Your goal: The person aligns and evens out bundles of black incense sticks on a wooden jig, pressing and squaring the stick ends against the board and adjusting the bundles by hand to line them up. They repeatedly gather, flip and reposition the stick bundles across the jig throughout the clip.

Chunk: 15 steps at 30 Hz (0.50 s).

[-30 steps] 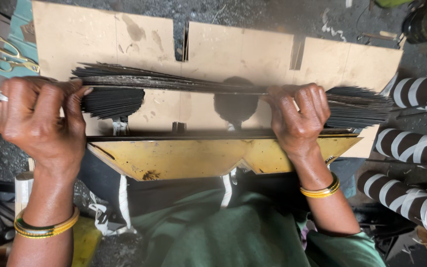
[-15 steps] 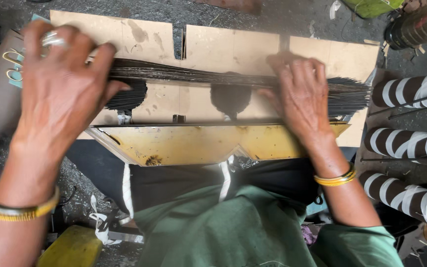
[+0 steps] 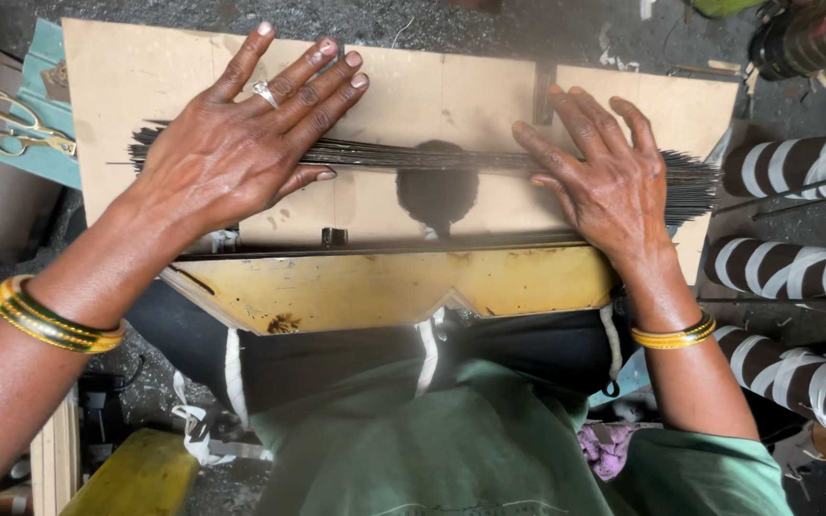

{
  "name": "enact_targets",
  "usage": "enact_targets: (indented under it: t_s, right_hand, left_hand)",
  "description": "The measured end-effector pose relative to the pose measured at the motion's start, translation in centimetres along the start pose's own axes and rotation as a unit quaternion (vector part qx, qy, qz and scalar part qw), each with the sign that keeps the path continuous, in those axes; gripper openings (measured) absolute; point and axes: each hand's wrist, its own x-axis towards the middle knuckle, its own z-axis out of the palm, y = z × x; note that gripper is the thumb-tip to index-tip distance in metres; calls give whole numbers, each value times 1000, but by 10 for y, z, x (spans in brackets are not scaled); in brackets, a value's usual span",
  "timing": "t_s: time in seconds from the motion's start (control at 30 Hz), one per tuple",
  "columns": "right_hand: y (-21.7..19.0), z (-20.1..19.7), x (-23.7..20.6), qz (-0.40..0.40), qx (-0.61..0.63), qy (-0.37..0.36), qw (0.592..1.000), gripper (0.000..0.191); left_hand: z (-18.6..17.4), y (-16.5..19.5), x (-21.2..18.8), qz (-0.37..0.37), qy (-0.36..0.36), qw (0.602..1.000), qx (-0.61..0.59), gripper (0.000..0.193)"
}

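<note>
Hands press flat on a long bundle of thin dark sticks [image 3: 413,158] that lies crosswise on a pale board [image 3: 432,86]. The left hand [image 3: 241,143] has its fingers [image 3: 308,91] spread wide and straight, palm down over the left part of the bundle, gripping nothing; a ring sits on one finger. The right hand [image 3: 609,182] lies likewise open and flat on the right part, fingers pointing away from the body, with nothing clasped. Between the two hands the sticks lie bare, and a round shadow falls on the board just below them. The bundle's left tips fan out short of the board's left edge; its right tips reach past the right hand, close to the board's right edge. Beyond the sticks, the far half of the board is bare up to its far edge. A yellow panel [image 3: 384,287] slopes down from the board's near edge toward the person's lap. Scissors [image 3: 21,124] with yellow handles rest off the board's left edge, well apart from the left hand. Striped brown-and-white rolls [image 3: 795,272] crowd the right side, near the board's right edge.
</note>
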Motion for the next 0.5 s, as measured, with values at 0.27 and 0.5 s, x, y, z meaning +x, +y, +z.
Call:
enact_targets:
  t_s: [0.27, 0.5]
  right_hand:
    - [7, 10, -3, 9, 18, 8, 1000, 52]
    - [11, 18, -11, 4, -25, 24, 999, 46]
  left_hand:
    - [0, 9, 7, -12, 1, 997, -70, 84]
    - [13, 8, 4, -40, -6, 988, -150, 74]
